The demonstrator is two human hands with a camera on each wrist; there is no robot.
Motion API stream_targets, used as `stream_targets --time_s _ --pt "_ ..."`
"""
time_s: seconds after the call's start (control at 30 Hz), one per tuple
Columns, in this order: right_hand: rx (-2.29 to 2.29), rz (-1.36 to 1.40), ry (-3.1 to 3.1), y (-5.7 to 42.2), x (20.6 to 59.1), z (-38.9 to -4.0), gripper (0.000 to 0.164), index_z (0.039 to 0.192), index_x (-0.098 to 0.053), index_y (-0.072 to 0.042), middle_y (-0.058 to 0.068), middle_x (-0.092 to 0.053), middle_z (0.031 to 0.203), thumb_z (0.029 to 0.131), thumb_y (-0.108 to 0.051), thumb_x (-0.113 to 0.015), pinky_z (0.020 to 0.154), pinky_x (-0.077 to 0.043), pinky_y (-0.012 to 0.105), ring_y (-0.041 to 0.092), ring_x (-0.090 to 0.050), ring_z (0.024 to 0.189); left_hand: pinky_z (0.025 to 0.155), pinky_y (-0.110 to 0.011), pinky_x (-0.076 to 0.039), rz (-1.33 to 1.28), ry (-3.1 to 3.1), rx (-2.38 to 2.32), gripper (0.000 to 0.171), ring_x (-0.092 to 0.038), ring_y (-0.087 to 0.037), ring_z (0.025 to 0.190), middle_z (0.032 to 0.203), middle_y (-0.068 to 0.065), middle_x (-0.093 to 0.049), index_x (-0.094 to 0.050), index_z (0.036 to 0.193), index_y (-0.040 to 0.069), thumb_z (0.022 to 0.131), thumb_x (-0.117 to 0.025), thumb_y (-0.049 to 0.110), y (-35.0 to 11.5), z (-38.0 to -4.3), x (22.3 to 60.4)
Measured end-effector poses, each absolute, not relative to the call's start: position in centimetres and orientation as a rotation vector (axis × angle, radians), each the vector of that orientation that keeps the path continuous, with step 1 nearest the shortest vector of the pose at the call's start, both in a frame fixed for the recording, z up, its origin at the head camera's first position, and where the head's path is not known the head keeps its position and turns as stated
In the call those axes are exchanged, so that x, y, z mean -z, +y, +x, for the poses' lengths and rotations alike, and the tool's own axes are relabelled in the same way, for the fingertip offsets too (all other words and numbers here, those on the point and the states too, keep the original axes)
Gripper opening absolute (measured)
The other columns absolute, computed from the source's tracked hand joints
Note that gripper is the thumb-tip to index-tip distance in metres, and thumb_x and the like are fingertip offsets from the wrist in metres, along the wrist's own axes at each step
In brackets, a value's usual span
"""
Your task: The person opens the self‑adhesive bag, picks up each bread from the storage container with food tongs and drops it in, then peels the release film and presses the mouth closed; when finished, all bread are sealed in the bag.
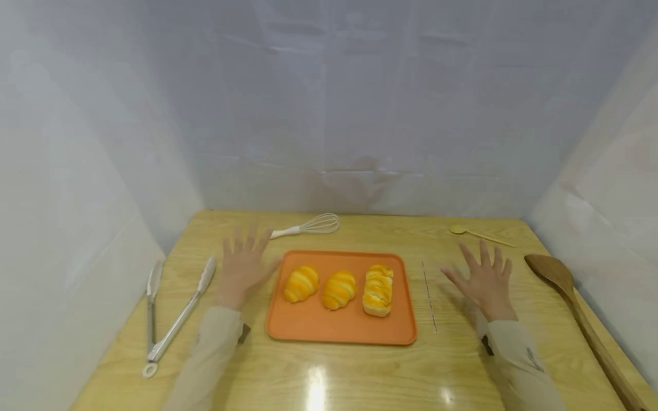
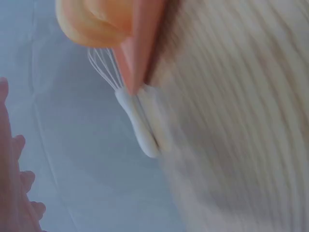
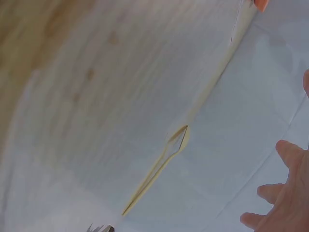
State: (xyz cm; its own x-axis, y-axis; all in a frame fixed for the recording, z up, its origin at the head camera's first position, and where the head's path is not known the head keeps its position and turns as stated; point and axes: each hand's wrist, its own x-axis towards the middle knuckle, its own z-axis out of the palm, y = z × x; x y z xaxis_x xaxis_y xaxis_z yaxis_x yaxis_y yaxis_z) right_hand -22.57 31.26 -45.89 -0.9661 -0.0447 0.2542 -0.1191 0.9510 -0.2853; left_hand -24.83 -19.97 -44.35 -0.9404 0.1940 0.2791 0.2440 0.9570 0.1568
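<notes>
Fingers spread, my left hand (image 1: 241, 274) hovers just left of an orange tray (image 1: 341, 335), its thumb near the tray's rim. To the right of the tray, my right hand (image 1: 488, 285) also hangs over the table with spread fingers. Neither holds anything. The tray bears two croissants (image 1: 301, 283) (image 1: 338, 290) and a ridged loaf of bread (image 1: 377, 290) on its right side. Beyond the left hand's fingertips lies a white-handled whisk (image 1: 319, 224), its handle (image 2: 135, 125) also showing in the left wrist view. A gold spoon (image 1: 483, 234) lies behind the right hand.
Spread metal tongs (image 1: 180, 322) lie left of my left arm. A long wooden turner (image 1: 578, 311) runs along the table's right edge. White sheeting (image 1: 329, 114) walls the table at the back and both sides. A thin dashed line (image 1: 429, 297) marks the wood between tray and right hand.
</notes>
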Motion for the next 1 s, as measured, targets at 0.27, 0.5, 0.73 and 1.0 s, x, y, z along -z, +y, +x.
stream_targets --time_s 0.27,0.5,0.73,1.0 --pt "-0.520 0.105 -2.868 31.6 46.1 -21.5 0.083 0.155 -0.025 -0.016 0.036 -0.013 0.156 0.091 -0.061 -0.053 0.102 -0.005 0.080 0.066 -0.009 0.137 0.113 -0.072 -0.016 -0.527 -2.661 0.315 0.102 -0.019 -0.051 0.144 0.156 -0.022 -0.030 -0.040 0.149 0.016 0.083 -0.002 0.084 -15.3 -23.7 43.4" --pt "-0.579 0.104 -2.918 31.7 46.3 -20.8 0.083 0.155 -0.024 -0.013 0.037 -0.017 0.154 0.092 -0.058 -0.054 0.096 -0.016 0.079 0.064 -0.020 0.132 0.111 -0.059 -0.034 -0.726 -2.513 0.309 0.083 -0.044 -0.042 0.133 0.139 -0.021 -0.053 -0.050 0.141 0.009 0.096 -0.020 0.072 -8.6 -22.7 42.3" --pt "-0.674 0.194 -2.975 32.2 46.8 -20.8 0.076 0.148 -0.036 0.001 0.039 -0.037 0.142 0.095 -0.050 -0.055 0.097 -0.025 0.072 0.059 -0.034 0.125 0.101 -0.040 -0.049 -0.916 -2.358 0.360 0.039 -0.059 -0.029 0.119 0.126 -0.015 -0.062 -0.064 0.122 0.006 0.093 -0.064 0.033 -0.8 -21.2 42.6" --pt "-0.870 0.269 -2.969 32.5 47.3 -20.7 0.057 0.136 -0.050 0.007 0.039 -0.053 0.125 0.097 -0.034 -0.058 0.089 -0.044 0.064 0.051 -0.053 0.110 0.098 -0.025 -0.050 -1.101 -2.524 0.535 0.029 -0.063 -0.019 0.111 0.118 -0.008 -0.066 -0.064 0.123 0.004 0.096 -0.058 0.015 6.3 -19.1 43.5"
